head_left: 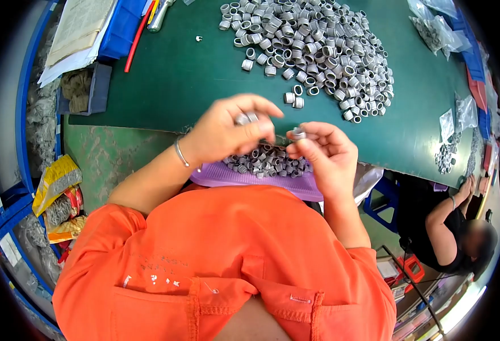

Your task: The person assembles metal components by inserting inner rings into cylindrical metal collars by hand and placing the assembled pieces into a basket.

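Observation:
My left hand (233, 126), with a bangle on its wrist, is curled around one or more grey metal rings (245, 118) above the table's near edge. Its index finger reaches out to the right and is slightly blurred. Between the thumb and fingertips of my right hand (326, 149) a single metal ring (297, 133) is pinched. Below both hands, a purple basket (221, 177) in front of my body holds many similar rings (270, 162). Just beyond my hands, several loose rings (298, 96) lie on the green table (164, 74).
A large heap of rings (318, 51) covers the table's far middle. Blue bin (116, 34), papers (79, 28), red stick (138, 40) and grey box (85, 91) are at left. Plastic bags (465, 113) and small parts lie right. Another person (443, 227) sits at the right.

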The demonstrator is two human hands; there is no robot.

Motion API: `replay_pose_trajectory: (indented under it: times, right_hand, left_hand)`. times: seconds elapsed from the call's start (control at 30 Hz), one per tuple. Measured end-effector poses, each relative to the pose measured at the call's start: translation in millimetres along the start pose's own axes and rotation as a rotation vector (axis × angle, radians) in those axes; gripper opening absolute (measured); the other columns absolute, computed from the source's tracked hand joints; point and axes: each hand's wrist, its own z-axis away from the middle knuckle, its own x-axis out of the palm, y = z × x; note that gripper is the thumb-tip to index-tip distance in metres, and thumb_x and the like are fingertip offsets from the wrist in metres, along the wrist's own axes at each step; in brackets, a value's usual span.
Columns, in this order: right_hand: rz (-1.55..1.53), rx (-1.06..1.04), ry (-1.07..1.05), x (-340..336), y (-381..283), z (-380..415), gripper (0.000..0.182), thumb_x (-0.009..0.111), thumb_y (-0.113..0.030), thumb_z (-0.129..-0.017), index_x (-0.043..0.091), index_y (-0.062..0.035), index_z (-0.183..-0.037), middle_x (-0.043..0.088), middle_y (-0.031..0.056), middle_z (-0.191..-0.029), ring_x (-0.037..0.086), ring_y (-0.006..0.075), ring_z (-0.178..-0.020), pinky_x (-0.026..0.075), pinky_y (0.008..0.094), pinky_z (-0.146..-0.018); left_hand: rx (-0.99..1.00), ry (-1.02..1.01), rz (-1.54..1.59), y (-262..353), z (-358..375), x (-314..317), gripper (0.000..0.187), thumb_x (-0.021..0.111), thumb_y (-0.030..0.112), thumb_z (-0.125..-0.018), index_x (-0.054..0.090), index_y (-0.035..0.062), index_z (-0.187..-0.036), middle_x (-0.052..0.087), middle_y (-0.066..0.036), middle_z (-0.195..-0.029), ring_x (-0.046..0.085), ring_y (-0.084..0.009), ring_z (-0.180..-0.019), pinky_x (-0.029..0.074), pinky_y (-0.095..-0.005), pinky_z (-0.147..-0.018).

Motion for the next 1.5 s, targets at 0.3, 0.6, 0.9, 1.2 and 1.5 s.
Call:
replay_pose_trajectory:
  times: [0.3, 0.6, 0.9, 1.2, 1.5]
  right_hand:
    - [1.225, -0.789, 0.280, -7.2, 6.7, -53.5, 0.021, 0.063, 0.000, -0.070, 0.060, -0.0021, -0.091, 0.052, 0.0101, -0.078, 0.052, 0.0265, -0.074, 0.043, 0.0348, -0.065]
    - [0.436, -0.442, 0.194, -6.6, 10.1, -38.1, 0.027, 0.058, 0.013, -0.073, 0.053, 0.0007, -0.097, 0.059, 0.0106, -0.093, 0.058, 0.0124, -0.081, 0.048, 0.0223, -0.072]
    - [-0.267, -0.065, -0.026, -12.3, 3.8, -21.8, 0.025, 0.055, 0.009, -0.079, 0.051, 0.0039, -0.103, 0.059, 0.0174, -0.098, 0.061, 0.0220, -0.089, 0.051, 0.0277, -0.077]
    - [0.006, 0.175, -0.137, -16.8, -11.2, -10.4, 0.017, 0.054, 0.002, -0.082, 0.057, 0.0024, -0.099, 0.063, 0.0141, -0.090, 0.063, 0.0226, -0.082, 0.052, 0.0273, -0.069]
    - [1.054, -0.743, 0.061, -3.5, 6.9, -48.0, 0.020, 0.062, 0.004, -0.069, 0.059, -0.0018, -0.088, 0.058, 0.0101, -0.086, 0.054, 0.0278, -0.080, 0.044, 0.0335, -0.070]
  left_hand:
    - [-0.229, -0.155, 0.495, -4.2, -7.5, 1.7, 0.015, 0.044, 0.015, -0.090, 0.049, 0.0034, -0.098, 0.059, -0.015, -0.077, 0.039, -0.0065, -0.039, 0.026, -0.0158, -0.032]
    - [-0.006, -0.024, 0.521, 0.6, -19.0, -34.7, 0.013, 0.043, 0.013, -0.091, 0.047, 0.0037, -0.099, 0.056, -0.013, -0.079, 0.039, -0.0046, -0.041, 0.026, -0.0154, -0.035]
    - [0.014, 0.033, 0.425, -3.1, -15.8, -29.5, 0.012, 0.044, 0.013, -0.090, 0.048, 0.0038, -0.098, 0.056, -0.014, -0.078, 0.040, -0.0045, -0.041, 0.028, -0.0155, -0.035]
    - [0.071, 0.143, 0.323, -4.6, -11.7, -20.7, 0.011, 0.046, 0.013, -0.090, 0.048, 0.0044, -0.096, 0.056, -0.013, -0.077, 0.041, -0.0061, -0.043, 0.030, -0.0164, -0.037]
    - [0.116, 0.160, 0.305, -8.2, -10.4, -20.0, 0.012, 0.046, 0.014, -0.090, 0.047, 0.0042, -0.098, 0.056, -0.013, -0.077, 0.042, -0.0063, -0.044, 0.030, -0.0166, -0.038]
